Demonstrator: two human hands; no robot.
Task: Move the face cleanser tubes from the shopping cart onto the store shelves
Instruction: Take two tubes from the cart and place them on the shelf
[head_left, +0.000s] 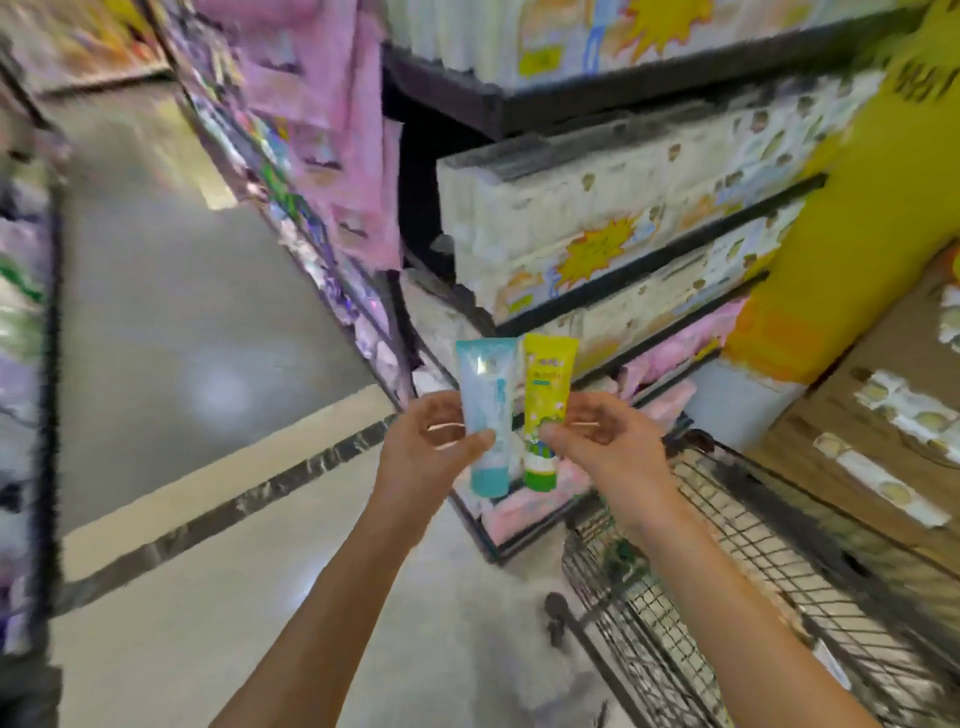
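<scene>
At the far left edge a blurred rack (21, 312) of purple and green packs runs along the aisle. Right of it lies the grey floor (182, 364), crossed by a cream band and a dark marbled stripe. Pink packs (332, 130) hang in a long row beyond the floor.

The left hand (426, 441) grips the blue tube (485, 410). Its thumb (480, 439) presses the front and the curled fingers (441, 410) wrap behind. The tube stands upright, cap down, crimped end above the fingers.

Just right of it is the yellow tube (545, 400), also upright and cap down. The two stand so close that I cannot tell whether their edges touch. The right hand (602, 441) pinches it, thumb (550, 434) on the front and bent fingers (597, 410) behind.

Both tubes are in the air, in neither the cart nor the shelves. Behind the fingertips lies a low tier of pink packs, and above it the shelves (660, 265) are packed full with cream bundles behind black rails.

Under the right wrist sits the wire cart (727, 545); its contents are too blurred to tell. A yellow pillar (852, 234) rises right of the shelves, and stacked cardboard boxes (883, 441) stand beyond the cart.
</scene>
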